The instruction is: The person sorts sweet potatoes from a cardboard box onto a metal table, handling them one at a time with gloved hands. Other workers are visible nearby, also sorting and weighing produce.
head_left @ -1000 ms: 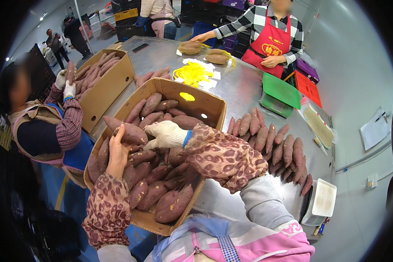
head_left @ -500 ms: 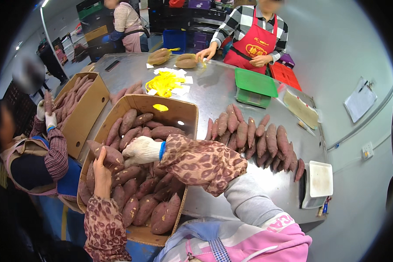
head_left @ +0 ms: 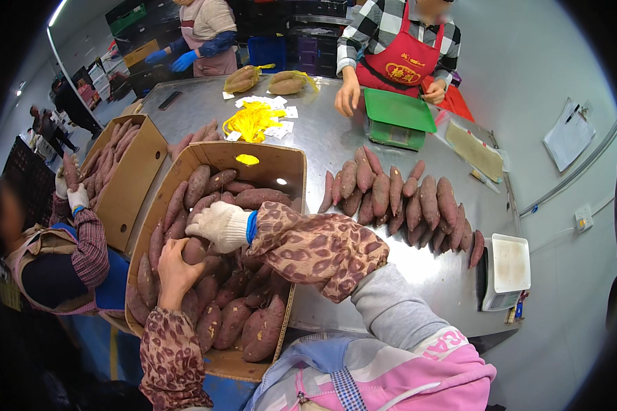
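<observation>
A cardboard box [head_left: 136, 291] full of reddish-brown sweet potatoes stands in front of me. My left hand [head_left: 177, 270], bare, closes around a sweet potato [head_left: 195, 251] at the left of the heap. Over the upper end of that sweet potato curls my right hand [head_left: 219, 226], in a white knitted glove with a blue cuff; its fingertips are partly hidden. Beneath both hands lie more sweet potatoes [head_left: 232, 322], several with pale scuffed patches.
Sweet potatoes [head_left: 394, 198] lie in rows on the metal table [head_left: 336, 301]. A white scale [head_left: 511, 264] stands right, a green-topped scale [head_left: 399, 109] at the far side. Yellow net bags [head_left: 253, 121] lie beyond the box. Co-workers stand left and across; another box [head_left: 140, 185] is left.
The sweet potato in my left hand has come down into the box and turned. My right hand has shifted slightly up and left onto it. The co-worker opposite has drawn a hand back from the bagged sweet potatoes.
</observation>
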Action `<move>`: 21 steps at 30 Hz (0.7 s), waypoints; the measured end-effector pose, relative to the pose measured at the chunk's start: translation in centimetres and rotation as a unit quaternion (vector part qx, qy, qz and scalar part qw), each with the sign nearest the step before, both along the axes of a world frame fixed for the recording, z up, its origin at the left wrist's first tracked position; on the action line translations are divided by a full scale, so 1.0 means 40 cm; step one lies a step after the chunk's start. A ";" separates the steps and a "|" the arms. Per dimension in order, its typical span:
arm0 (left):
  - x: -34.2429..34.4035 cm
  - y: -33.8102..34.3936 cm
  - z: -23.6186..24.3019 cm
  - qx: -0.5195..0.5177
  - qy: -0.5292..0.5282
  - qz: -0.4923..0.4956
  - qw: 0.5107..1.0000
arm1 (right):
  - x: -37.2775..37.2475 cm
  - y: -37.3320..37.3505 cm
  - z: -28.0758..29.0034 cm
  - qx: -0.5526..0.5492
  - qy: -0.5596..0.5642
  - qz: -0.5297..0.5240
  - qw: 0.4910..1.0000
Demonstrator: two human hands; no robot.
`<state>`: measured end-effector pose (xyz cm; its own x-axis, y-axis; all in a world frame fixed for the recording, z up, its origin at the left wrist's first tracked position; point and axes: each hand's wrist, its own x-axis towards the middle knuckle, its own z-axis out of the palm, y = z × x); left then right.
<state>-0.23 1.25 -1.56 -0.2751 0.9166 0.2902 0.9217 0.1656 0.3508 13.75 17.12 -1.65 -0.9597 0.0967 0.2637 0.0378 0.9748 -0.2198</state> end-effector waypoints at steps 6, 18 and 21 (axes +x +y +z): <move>-0.022 0.011 0.004 0.043 0.101 -0.063 0.992 | 0.002 -0.001 -0.011 -0.062 -0.020 -0.037 0.997; -0.114 0.010 -0.004 0.187 -0.506 -0.074 0.839 | 0.007 -0.003 0.012 -0.122 0.036 -0.114 0.985; -0.150 0.025 -0.017 0.146 -0.593 -0.016 0.792 | 0.007 -0.004 0.012 -0.120 0.059 -0.111 0.985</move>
<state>-6.23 2.25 -2.26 -0.4904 0.8703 0.0453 -0.0825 -0.0981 0.9917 14.02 16.96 -1.18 -0.8723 0.3735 0.3156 0.2048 0.8652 -0.4578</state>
